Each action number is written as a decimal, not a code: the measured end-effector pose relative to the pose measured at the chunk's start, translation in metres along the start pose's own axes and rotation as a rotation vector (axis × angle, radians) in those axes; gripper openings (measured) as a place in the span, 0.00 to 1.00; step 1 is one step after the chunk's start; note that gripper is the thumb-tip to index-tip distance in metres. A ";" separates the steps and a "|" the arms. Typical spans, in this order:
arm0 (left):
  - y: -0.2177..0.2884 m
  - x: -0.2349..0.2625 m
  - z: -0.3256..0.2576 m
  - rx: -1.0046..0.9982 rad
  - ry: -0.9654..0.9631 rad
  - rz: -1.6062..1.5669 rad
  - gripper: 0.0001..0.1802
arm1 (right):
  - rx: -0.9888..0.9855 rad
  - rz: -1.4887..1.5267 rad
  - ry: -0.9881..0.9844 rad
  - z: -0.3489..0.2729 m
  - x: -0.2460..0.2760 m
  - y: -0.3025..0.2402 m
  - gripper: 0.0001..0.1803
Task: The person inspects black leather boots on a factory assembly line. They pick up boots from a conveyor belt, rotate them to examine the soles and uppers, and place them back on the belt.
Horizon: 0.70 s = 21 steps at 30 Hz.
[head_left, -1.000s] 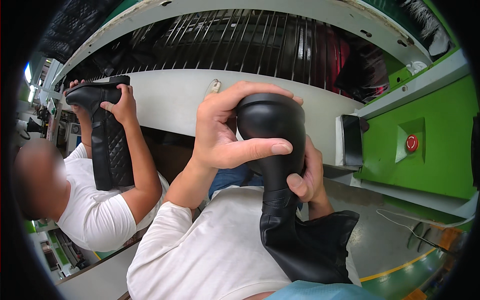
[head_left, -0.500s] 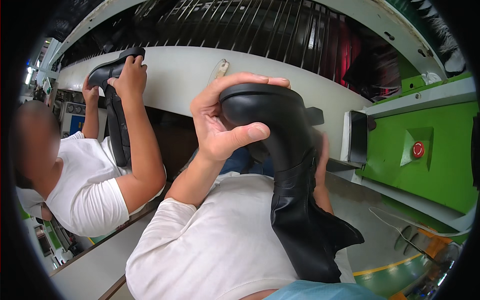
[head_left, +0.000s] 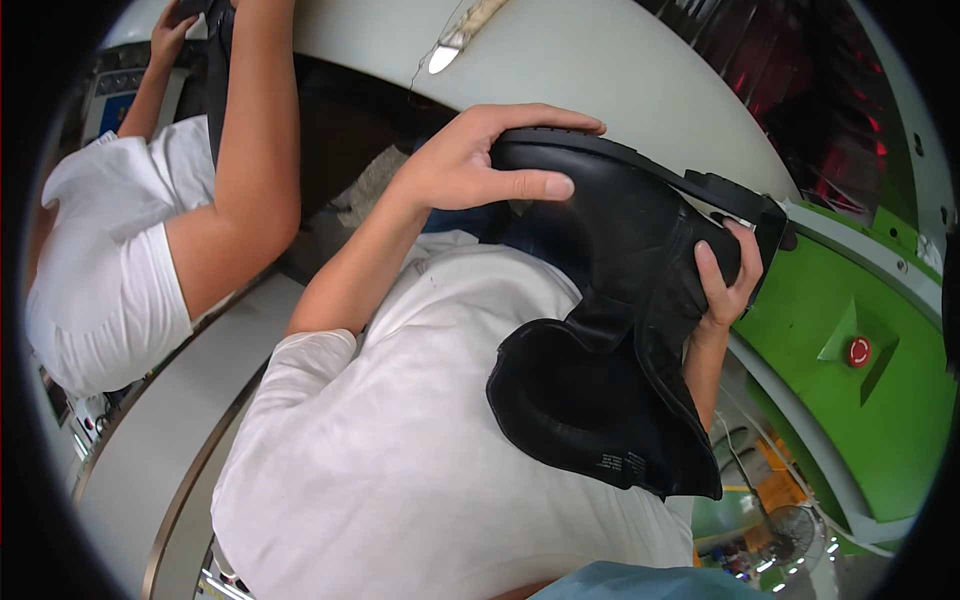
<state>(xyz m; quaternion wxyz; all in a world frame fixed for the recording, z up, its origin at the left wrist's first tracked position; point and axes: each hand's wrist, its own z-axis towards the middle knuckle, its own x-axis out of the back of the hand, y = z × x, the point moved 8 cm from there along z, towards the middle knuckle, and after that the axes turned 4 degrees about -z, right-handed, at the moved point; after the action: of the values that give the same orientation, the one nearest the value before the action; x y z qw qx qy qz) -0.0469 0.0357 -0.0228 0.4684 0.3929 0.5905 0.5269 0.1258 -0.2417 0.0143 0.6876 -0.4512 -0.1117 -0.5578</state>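
Between my two hands is a tall black boot (head_left: 630, 225), held sole up and away from me, with its shaft hanging down in front of my white shirt. My left hand (head_left: 490, 165) grips the toe, its thumb on the upper and its fingers over the sole edge. Around the heel, my right hand (head_left: 730, 270) is closed, fingertips against the leather. The shaft's top gapes open, and its dark inner side (head_left: 590, 400) faces me.
A white worktable (head_left: 370, 40) runs across the far side, with a white-bladed knife-like tool (head_left: 455, 45) on it. To the right stands a green machine (head_left: 800, 330) with a red stop button (head_left: 858, 351). At left, a co-worker (head_left: 130, 240) in a white shirt handles another black boot (head_left: 215, 60).
The boot has turned, so its heel now points right and the shaft opening shows. My right hand has come into sight at the heel. The whole view has shifted and tilted.
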 end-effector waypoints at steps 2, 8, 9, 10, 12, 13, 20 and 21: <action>-0.007 -0.001 -0.001 -0.018 -0.024 0.000 0.35 | -0.030 0.037 -0.019 -0.003 0.001 0.008 0.26; -0.003 -0.002 0.009 -0.129 -0.059 0.111 0.24 | -0.046 0.053 -0.093 0.003 0.007 0.013 0.27; -0.005 -0.002 0.009 -0.106 -0.039 0.069 0.23 | -0.013 0.042 -0.095 0.005 0.007 0.011 0.27; -0.007 -0.002 0.009 -0.083 -0.019 0.026 0.23 | 0.021 0.033 -0.097 0.007 0.007 0.008 0.27; -0.010 -0.001 0.010 -0.056 0.020 -0.024 0.22 | 0.026 0.026 -0.101 0.011 0.006 0.007 0.26; -0.011 -0.001 0.010 -0.049 0.038 -0.035 0.21 | -0.030 0.041 -0.111 0.014 0.007 0.010 0.26; -0.004 0.001 0.010 -0.137 0.072 0.108 0.21 | -0.657 0.210 -0.122 0.011 0.010 0.038 0.29; -0.003 0.001 0.010 -0.165 0.076 0.123 0.21 | -0.734 0.227 -0.137 0.011 0.009 0.040 0.30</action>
<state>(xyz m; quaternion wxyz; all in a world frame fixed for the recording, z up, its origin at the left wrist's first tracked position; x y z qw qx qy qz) -0.0372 0.0388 -0.0259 0.4431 0.3680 0.5374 0.6160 0.1678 -0.2412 0.0065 0.5286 -0.7130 0.1001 -0.4496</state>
